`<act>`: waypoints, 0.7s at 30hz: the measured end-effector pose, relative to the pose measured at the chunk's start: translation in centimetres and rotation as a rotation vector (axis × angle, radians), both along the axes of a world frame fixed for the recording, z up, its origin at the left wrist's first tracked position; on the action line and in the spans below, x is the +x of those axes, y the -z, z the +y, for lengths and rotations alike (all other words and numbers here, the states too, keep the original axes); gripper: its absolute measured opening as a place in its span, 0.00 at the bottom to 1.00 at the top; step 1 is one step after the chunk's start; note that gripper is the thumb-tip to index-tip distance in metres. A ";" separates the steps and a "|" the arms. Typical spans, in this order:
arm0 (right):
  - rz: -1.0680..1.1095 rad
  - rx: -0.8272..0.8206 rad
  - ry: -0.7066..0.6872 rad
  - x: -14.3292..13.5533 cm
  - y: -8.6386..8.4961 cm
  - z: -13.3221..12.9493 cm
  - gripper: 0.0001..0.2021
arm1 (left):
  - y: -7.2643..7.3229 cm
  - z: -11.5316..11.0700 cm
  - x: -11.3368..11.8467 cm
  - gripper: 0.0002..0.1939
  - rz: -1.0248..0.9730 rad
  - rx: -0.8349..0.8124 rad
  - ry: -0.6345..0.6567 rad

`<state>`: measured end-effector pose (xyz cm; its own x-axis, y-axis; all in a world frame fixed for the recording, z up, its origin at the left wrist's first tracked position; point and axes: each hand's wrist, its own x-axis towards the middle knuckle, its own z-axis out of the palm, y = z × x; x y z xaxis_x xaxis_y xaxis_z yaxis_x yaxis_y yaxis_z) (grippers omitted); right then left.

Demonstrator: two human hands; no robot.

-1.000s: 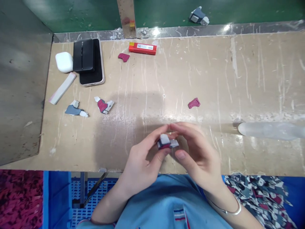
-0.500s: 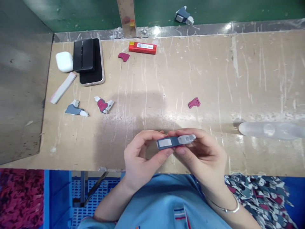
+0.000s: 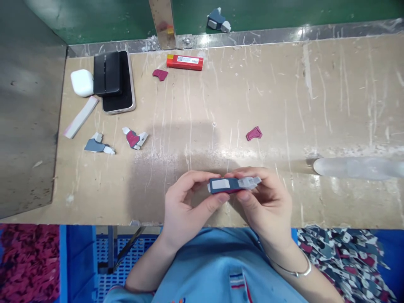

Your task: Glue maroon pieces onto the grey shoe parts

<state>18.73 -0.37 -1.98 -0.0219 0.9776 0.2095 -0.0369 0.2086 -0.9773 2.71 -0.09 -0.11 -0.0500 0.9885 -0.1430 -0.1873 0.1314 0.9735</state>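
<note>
Between my two hands, just above the front of the bench, is a small blue-grey plastic part [image 3: 220, 184] with light grey pieces, seen edge-on. My left hand [image 3: 186, 206] pinches its left end between thumb and fingers. With thumb and fingers, my right hand [image 3: 267, 200] grips the end where a light grey piece sticks out. A strip of dark red shows along the part's lower edge; its underside is hidden. Farther back on the bench lies a loose dark red plastic piece [image 3: 254, 133]. To the left rest a grey-blue part [image 3: 95, 145] and a part with a dark red face [image 3: 132, 138].
At the back left are a phone [image 3: 129, 103], a black case [image 3: 107, 73], a white case [image 3: 82, 82] and a pale strip [image 3: 81, 118]. A red box [image 3: 186, 62] lies near another red piece [image 3: 160, 75]. A clear bottle [image 3: 356, 167] lies right. Bins of parts [image 3: 344, 256] stand below.
The held part has turned slightly, showing more of its light grey side, and both hands still grip it. The whole view has shifted a little.
</note>
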 end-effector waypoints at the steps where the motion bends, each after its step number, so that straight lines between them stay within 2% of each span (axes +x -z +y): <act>1: 0.003 -0.013 -0.044 0.2 0.0 -0.1 0.10 | -0.1 0.1 -0.1 0.10 -0.002 -0.016 -0.005; 3: 0.021 -0.058 -0.102 0.4 -0.1 -0.2 0.13 | -0.3 0.2 -0.2 0.10 -0.022 -0.052 0.001; 5: 0.061 -0.120 -0.096 0.5 -0.2 -0.2 0.15 | -0.4 0.4 -0.3 0.12 -0.053 -0.082 0.032; 10: 0.105 -0.114 -0.037 0.2 -0.4 0.3 0.10 | -0.1 -0.1 -1.0 0.20 -0.094 -0.100 0.127; 12: 0.120 -0.132 -0.020 0.2 -0.4 0.4 0.12 | 0.1 -0.5 -1.3 0.27 -0.015 0.000 0.176; 14: 0.151 -0.175 0.015 0.2 -0.4 0.3 0.13 | 0.3 -0.9 -1.7 0.34 0.176 0.149 0.215; 16: 0.179 -0.205 0.039 0.2 -0.4 0.2 0.14 | 0.5 -1.1 -1.9 0.36 0.403 0.326 0.224; 19: 0.187 -0.226 0.007 0.1 -0.4 -0.1 0.15 | 0.7 -0.9 -1.9 0.23 0.659 0.611 0.143; 21: 0.163 -0.215 -0.023 0.1 -0.4 -0.3 0.16 | 0.7 -0.6 -1.9 0.15 0.728 0.727 0.094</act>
<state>18.85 -0.69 -1.54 -0.0278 0.9996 -0.0002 -0.2003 -0.0058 -0.9797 0.82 -0.73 -0.80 0.1967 0.8285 0.5243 0.4595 -0.5502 0.6972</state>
